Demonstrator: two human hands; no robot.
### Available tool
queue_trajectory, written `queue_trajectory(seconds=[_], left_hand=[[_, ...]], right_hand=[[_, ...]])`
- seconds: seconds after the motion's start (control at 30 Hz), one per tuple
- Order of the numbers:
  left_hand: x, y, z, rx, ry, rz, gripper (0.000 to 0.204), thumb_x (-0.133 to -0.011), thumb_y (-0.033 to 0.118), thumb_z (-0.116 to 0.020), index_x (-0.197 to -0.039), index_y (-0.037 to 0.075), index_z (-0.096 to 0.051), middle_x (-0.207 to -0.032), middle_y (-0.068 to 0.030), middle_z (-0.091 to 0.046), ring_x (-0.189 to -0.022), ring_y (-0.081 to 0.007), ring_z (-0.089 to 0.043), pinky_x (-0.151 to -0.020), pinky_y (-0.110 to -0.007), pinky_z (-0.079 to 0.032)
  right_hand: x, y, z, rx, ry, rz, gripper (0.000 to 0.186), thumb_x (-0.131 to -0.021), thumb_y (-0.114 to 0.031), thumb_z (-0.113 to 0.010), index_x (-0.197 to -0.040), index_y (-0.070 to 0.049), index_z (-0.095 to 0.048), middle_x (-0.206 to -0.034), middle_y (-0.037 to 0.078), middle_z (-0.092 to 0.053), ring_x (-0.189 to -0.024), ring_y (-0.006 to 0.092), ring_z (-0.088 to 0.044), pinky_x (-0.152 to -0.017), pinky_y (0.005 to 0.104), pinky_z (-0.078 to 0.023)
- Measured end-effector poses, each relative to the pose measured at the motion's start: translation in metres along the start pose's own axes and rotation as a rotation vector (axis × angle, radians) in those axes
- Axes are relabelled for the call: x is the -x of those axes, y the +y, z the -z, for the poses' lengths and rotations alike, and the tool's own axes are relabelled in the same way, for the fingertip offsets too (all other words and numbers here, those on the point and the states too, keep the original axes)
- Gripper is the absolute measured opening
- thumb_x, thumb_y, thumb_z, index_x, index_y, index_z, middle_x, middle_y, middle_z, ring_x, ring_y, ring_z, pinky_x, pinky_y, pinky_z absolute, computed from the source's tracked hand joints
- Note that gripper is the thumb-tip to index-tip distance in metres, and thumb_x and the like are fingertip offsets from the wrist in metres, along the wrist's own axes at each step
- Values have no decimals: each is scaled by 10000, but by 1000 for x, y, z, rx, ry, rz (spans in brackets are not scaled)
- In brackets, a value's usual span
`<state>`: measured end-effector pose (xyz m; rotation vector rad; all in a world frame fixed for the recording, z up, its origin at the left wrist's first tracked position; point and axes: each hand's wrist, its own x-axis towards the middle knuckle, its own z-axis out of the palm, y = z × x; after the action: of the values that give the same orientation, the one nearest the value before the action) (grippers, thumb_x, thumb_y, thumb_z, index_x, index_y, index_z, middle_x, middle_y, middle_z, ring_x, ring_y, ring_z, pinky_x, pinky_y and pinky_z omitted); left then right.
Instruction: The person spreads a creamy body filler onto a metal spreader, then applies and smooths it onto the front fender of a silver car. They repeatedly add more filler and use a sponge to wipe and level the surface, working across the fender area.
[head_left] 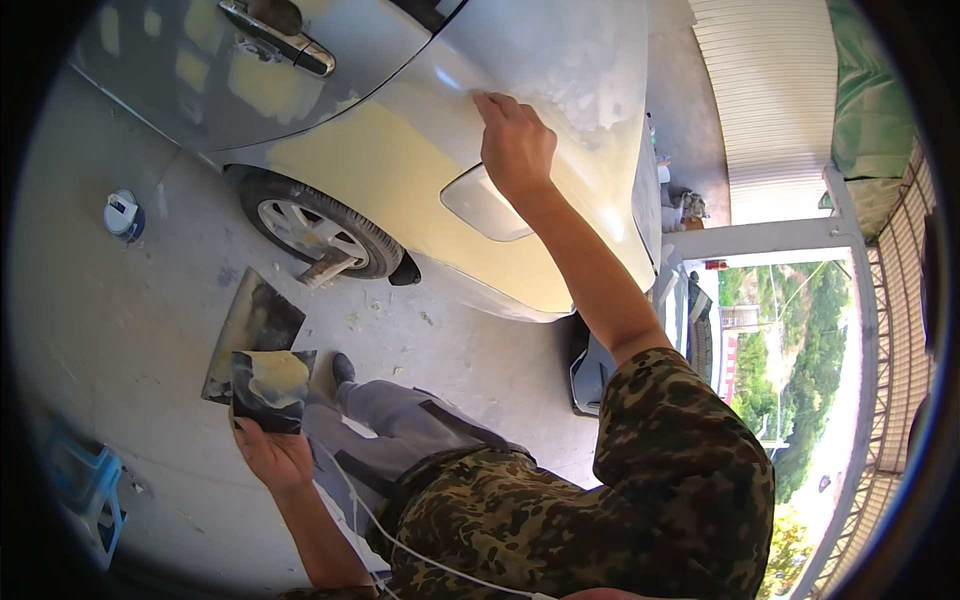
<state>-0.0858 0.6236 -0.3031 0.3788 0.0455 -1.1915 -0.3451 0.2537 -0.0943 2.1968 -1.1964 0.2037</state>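
Note:
My left hand (273,458) grips a dark square putty board (268,400) by its near edge. Pale yellow body filler (278,372) is smeared over the board's upper part. My right hand (517,148) is raised to the grey rear panel of a car (590,60), its fingers bent together with the tips against the surface. Whether something thin is pinched there cannot be made out. Below it, a wide yellow filled area (385,170) runs over the wheel arch and around the fuel flap (487,205).
The rear wheel (320,225) has a block (327,267) by it. A larger dark sheet (255,330) lies beyond the board. A round tin (124,216) and a blue stool (90,490) stand on the floor. A white cable (400,540) hangs across my body.

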Motion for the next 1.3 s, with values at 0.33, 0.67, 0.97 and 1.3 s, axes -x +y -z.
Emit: queue_trajectory(seconds=[0.33, 0.67, 0.97, 1.3], left_hand=[[17, -19, -123, 41, -339, 167, 622, -1133, 335, -544, -1626, -3, -370, -1637, -137, -481, -1509, -312, -458, -1271, -495, -336], [72, -174, -278, -48, -417, 464, 664, -1119, 316, -571, -1613, -52, -322, -1612, -183, -488, -1490, -331, -490, -1254, -526, -383], [136, -336, -345, -88, -536, 465, 599, -1147, 294, -508, -1626, -14, -323, -1649, -170, -452, -1504, -314, -474, -1264, -516, -376], [208, -449, -372, 49, -425, 460, 575, -1160, 270, -461, -1638, -14, -314, -1674, -182, -414, -1550, -348, -402, -1308, -523, -303]], right_hand=[[87, 43, 156, -1351, -333, -711, 366, -1031, -40, -643, -1395, -18, -681, -1199, 76, -757, -1071, 141, -683, -968, 300, -536], [207, 143, 257, -1889, -105, -749, 362, -1055, -10, -645, -1415, 24, -647, -1172, 52, -742, -1057, 106, -672, -953, 272, -555], [313, 298, 257, -1628, -236, -408, 327, -1006, 47, -660, -1321, -24, -718, -1149, 110, -771, -1039, 198, -752, -880, 325, -596], [489, 441, 174, -1675, -313, -966, 316, -1034, -29, -641, -1343, 25, -677, -1173, 80, -763, -1057, 173, -716, -949, 323, -572]])
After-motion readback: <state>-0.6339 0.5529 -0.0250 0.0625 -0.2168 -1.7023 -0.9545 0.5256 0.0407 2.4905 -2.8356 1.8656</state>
